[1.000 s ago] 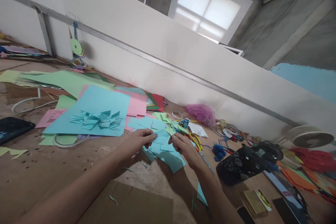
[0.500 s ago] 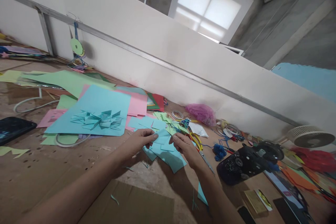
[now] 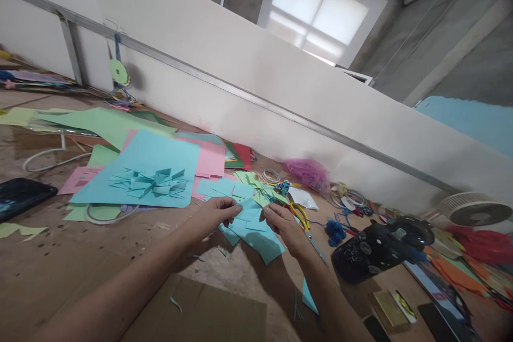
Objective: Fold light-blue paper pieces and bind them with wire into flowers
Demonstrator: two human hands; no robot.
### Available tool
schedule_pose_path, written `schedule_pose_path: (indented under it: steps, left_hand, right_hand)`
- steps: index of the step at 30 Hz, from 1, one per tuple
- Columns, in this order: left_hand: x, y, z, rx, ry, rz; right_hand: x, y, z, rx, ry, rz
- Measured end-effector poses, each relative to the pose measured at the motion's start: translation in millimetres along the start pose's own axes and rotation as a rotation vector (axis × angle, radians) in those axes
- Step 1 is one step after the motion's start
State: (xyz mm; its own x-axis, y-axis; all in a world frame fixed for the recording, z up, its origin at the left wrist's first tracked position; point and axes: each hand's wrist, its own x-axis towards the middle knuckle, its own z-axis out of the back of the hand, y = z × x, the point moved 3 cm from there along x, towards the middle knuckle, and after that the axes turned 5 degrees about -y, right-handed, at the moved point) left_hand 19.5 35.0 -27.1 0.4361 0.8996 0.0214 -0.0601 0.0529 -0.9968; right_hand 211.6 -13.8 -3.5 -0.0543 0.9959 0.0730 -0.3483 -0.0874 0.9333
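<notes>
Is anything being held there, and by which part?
A small piece of light blue paper: the left hand pinches its left edge; the right hand is at its right edge, its grip unclear.

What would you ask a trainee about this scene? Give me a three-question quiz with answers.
1. What colour is the paper pinched in the person's left fingers?

2. True or false: the scissors are in the person's grasp.

3. What sits on the large blue sheet: (a) a phone, (b) spiky folded paper pieces, or (c) a ball of yarn?

Key:
1. Light blue.
2. False; they lie beside the right hand.
3. (b), the spiky folded paper pieces.
</notes>
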Motion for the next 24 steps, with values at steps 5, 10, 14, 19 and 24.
schedule_pose_path:
  steps: [5, 10, 14, 19, 24]
  left_hand:
    - [0, -2, -0.9, -0.008, 0.008, -0.012]
    - [-1, -3, -3.2, -0.014, 0.034, 0.004]
    - [-2, -5, -3.7, -0.017, 0.038, 0.007]
    - [-3, -6, -4.1, -0.013, 0.040, 0.015]
    - [-2, -4, -3.9, -0.016, 0.048, 0.015]
  right_hand:
    - [1, -4, 0, -0.013, -0.009, -0.013]
    - [1, -7, -2, 0.005, 0.001, -0.007]
    - [1, -7, -2, 0.005, -0.003, 0.003]
    - [1, -8, -2, -0.022, -0.013, 0.012]
    - [2, -10, -3, -0.013, -0.010, 0.012]
